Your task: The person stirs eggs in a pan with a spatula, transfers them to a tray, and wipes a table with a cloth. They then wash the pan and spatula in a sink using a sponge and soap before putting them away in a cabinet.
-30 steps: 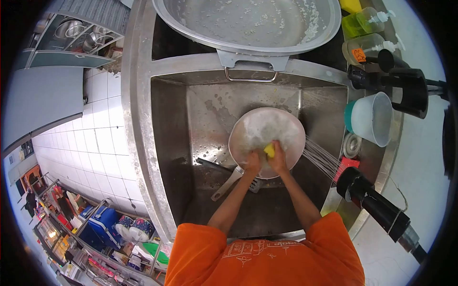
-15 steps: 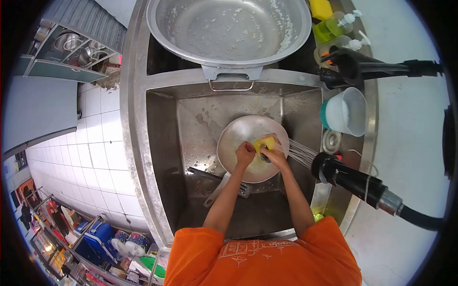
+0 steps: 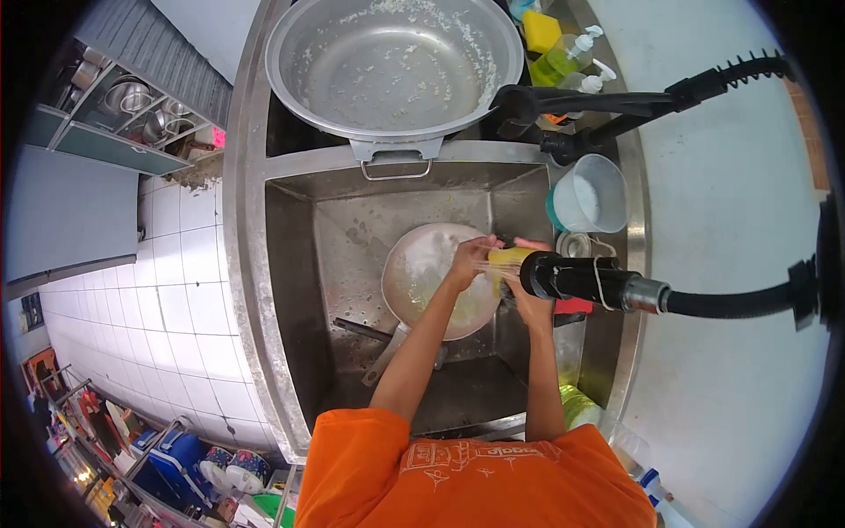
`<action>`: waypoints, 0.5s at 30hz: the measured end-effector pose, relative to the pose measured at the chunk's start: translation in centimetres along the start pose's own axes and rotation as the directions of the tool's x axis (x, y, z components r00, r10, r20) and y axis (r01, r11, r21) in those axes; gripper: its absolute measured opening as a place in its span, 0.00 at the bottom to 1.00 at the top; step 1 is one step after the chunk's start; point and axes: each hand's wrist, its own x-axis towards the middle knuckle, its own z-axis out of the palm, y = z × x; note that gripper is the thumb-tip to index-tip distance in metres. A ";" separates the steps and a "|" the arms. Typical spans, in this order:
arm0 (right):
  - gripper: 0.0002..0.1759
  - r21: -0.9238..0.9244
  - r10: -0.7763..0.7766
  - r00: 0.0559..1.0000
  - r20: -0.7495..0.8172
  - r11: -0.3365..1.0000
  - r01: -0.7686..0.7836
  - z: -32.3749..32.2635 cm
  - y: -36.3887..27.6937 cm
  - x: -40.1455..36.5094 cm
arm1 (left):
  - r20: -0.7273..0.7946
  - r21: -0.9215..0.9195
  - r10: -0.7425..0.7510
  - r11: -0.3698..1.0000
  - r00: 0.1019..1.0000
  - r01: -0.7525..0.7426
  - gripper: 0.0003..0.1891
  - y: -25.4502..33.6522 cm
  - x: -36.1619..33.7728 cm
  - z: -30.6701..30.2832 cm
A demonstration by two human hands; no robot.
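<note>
A yellow sponge (image 3: 508, 256) with dark patches at its edges is held up between my hands, over the right rim of a frying pan (image 3: 422, 290). My left hand (image 3: 468, 261) closes on the sponge's left side. My right hand (image 3: 532, 304) grips it from the right, its fingers partly hidden behind a black spray head (image 3: 563, 277). Water from the spray head runs onto the sponge and my left fingers. White suds and water lie in the pale pan, which rests in the steel sink (image 3: 352, 198). Partly under the pan is a black-handled spatula (image 3: 361, 331).
A large metal pot (image 3: 396, 79) with white food residue stands beyond the sink. Along the right ledge are a yellow sponge block (image 3: 540, 32), a green soap bottle (image 3: 556, 63) and a clear tub (image 3: 603, 195). A black hose (image 3: 731, 301) feeds the spray head.
Both hands have lifted the sponge from inside the pan rightward to the spray head. Water now strikes the sponge and hands. The view has shifted, and more suds show in the pan.
</note>
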 end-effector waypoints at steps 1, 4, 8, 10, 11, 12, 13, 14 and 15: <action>0.27 0.003 0.011 0.994 -0.108 1.000 -0.011 -0.4 -1.7 -0.2 | -0.073 0.277 -0.023 0.960 0.997 0.043 0.11 0.3 -0.2 -0.4; 0.27 -0.284 -0.192 0.910 -0.367 0.955 0.087 -2.5 -4.3 0.1 | -0.311 0.802 -0.025 0.529 0.950 0.276 0.19 3.2 -4.2 0.3; 0.24 -0.203 -0.195 0.817 -0.542 0.974 0.098 -5.3 -10.3 2.2 | -0.012 0.885 0.257 -0.447 0.966 0.130 0.25 -1.8 -13.1 -6.1; 0.23 -0.226 -0.208 0.799 -0.563 0.970 0.093 -5.3 -11.0 2.2 | 0.289 0.694 0.182 -0.717 0.940 -0.075 0.18 -5.6 -16.7 -9.6; 0.22 -0.184 -0.176 0.778 -0.603 0.980 0.078 -4.6 -11.4 1.9 | 0.355 0.592 0.066 -0.788 0.932 -0.170 0.14 -6.6 -17.4 -11.3; 0.21 -0.141 -0.141 0.754 -0.642 0.988 0.065 -4.0 -11.5 1.5 | 0.352 0.584 0.063 -0.795 0.934 -0.166 0.14 -7.4 -17.3 -12.5; 0.20 -0.204 -0.192 0.775 -0.602 0.975 0.083 -4.1 -9.7 0.8 | 0.346 0.622 0.010 -0.751 0.938 -0.222 0.13 -7.8 -17.1 -13.2; 0.20 -0.199 -0.187 0.773 -0.606 0.977 0.080 -3.6 -8.2 -0.3 | 0.343 0.662 -0.044 -0.698 0.938 -0.275 0.12 -8.4 -17.1 -13.7; 0.20 -0.222 -0.163 0.781 -0.603 0.975 0.032 -3.3 -6.9 -1.4 | 0.341 0.662 -0.047 -0.697 0.939 -0.275 0.12 -8.3 -17.5 -13.6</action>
